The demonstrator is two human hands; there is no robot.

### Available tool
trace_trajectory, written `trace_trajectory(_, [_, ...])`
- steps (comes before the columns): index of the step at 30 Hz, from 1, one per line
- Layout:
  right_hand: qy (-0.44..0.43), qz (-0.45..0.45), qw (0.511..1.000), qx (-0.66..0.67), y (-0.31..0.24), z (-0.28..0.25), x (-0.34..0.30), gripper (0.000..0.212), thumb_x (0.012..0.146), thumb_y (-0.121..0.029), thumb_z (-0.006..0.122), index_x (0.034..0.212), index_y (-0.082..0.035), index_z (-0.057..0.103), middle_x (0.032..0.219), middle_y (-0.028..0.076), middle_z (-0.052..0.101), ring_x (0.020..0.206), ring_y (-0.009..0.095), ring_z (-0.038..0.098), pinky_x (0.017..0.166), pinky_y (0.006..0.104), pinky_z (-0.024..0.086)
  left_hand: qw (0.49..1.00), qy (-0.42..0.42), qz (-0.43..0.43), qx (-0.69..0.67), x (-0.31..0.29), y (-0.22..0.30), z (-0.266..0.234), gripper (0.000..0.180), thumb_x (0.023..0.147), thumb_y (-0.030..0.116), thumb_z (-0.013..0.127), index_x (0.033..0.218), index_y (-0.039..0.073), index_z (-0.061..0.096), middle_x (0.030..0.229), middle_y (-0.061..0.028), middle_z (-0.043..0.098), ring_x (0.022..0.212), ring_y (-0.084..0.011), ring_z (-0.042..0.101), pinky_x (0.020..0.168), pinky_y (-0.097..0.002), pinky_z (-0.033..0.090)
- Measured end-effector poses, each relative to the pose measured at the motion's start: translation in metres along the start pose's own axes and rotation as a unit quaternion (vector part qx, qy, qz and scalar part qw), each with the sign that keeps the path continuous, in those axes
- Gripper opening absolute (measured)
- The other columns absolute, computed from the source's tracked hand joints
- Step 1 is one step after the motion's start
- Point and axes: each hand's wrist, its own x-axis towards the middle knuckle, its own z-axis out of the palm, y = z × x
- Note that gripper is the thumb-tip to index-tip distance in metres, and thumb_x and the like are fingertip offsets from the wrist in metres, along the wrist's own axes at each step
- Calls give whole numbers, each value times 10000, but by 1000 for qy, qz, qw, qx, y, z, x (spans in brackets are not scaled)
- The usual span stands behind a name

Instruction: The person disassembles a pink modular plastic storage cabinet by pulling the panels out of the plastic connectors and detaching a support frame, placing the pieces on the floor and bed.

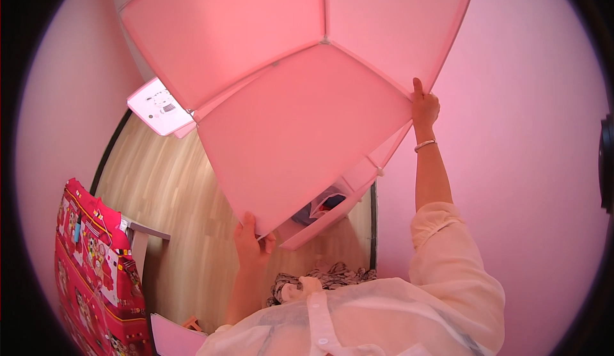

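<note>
Left fingers point(270, 242) pinching the near corner of a pink panel point(300, 126), which spans to right fingers point(433, 104) gripping its right corner, with adjoining panels point(390, 17) beyond, suggest a positioning step, the next move probably calling for steady two-handed alignment.

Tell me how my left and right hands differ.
Your left hand is lower, at a corner of the pink panelled unit; your right hand is higher, at its right side. The right hand has a bracelet at its wrist; the left hand shows none. Both hands grip the unit.
</note>
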Motion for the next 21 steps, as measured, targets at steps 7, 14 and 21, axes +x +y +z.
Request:
trace_trajectory(7, [-8, 16, 1000, -19, 5, 4, 18, 710, 751, -637, 387, 548, 20, 567, 563, 153, 558, 569, 297, 560, 549, 373, 436, 1000, 2, 0, -16, -11, -9, 18, 250, 879, 268, 409, 866, 20, 437, 516, -90, 512, 312, -157, 432, 259, -231, 319])
trace_trajectory(14, [2, 19, 1000, -13, 8, 13, 24, 710, 749, -638, 393, 536, 19, 559, 548, 154, 550, 561, 296, 558, 544, 370, 434, 1000, 19, 8, 5, -23, -12, 38, 261, 870, 302, 416, 862, 42, 440, 482, -82, 484, 293, -151, 412, 259, -234, 305])
trace_trajectory(21, [-5, 36, 999, -2, 8, 3, 24, 726, 731, -665, 380, 558, 8, 591, 592, 145, 580, 614, 303, 573, 592, 378, 438, 999, 37, 22, -1, -16, -8, 37, 251, 871, 283, 409, 827, 38, 442, 459, -77, 463, 279, -153, 380, 259, -240, 277])
